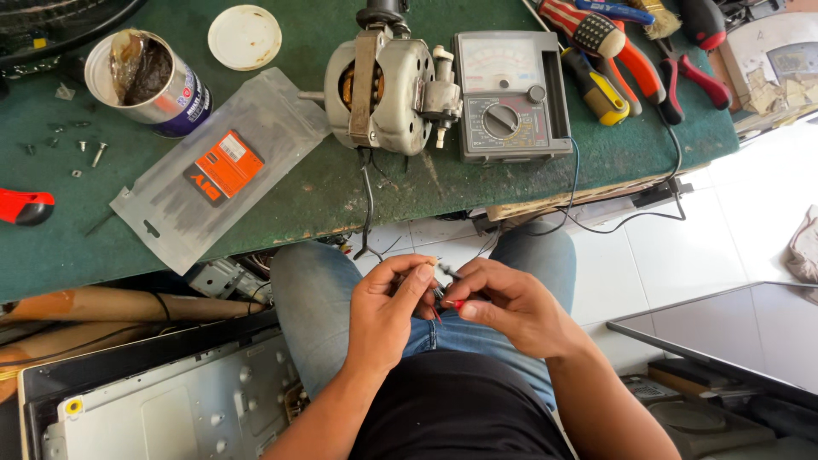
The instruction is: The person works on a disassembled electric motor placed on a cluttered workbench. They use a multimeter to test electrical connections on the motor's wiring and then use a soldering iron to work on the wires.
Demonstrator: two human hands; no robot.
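Head view: cluttered green workbench (324, 196) over white floor tiles (673, 255).

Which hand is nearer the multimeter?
Right. The right hand sits almost straight below the multimeter, off the bench edge; the left hand is lower left of it, more under the motor.

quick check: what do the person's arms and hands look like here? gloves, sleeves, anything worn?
Both the left hand and right hand are bare: no gloves, rings or watch visible. Forearms are uncovered up to the frame edge, so no sleeves show. No markings or straps to be seen.
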